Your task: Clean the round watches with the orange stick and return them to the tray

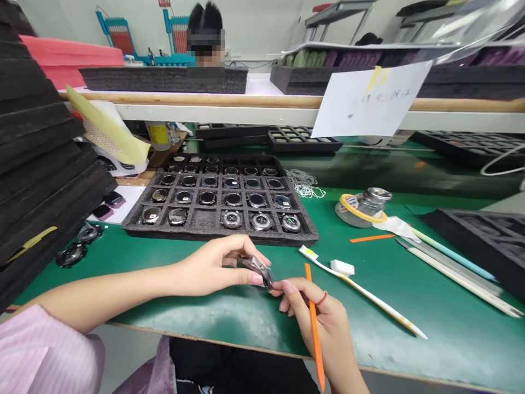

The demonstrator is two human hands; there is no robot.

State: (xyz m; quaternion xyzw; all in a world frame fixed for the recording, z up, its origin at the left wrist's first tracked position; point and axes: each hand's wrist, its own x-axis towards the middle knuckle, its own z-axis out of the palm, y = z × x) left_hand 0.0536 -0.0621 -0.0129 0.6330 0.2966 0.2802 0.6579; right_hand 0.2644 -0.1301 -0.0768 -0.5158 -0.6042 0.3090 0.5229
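Observation:
Over the front of the green table [229,312], my left hand [209,265] is closed on a dark watch case [259,268], tilted on edge between thumb and fingers. My right hand [322,314] meets the watch's near right edge with its thumb and forefinger tips. An orange stick [316,350], flat and pointed at its lower end, is held across the right fingers. Just behind, a black foam tray [221,236] carries rows of round watch cases; most lie face up, several in the front row show their backs. The side of the watch facing away is hidden.
To the right lie a toothbrush [369,293], a white block [342,267], another orange strip [371,238] and a glass bottle [365,208] with a yellow ring. Stacked black foam [36,137] rises at left, near loose watches [71,254]. A shelf [213,112] crosses behind; a person sits beyond.

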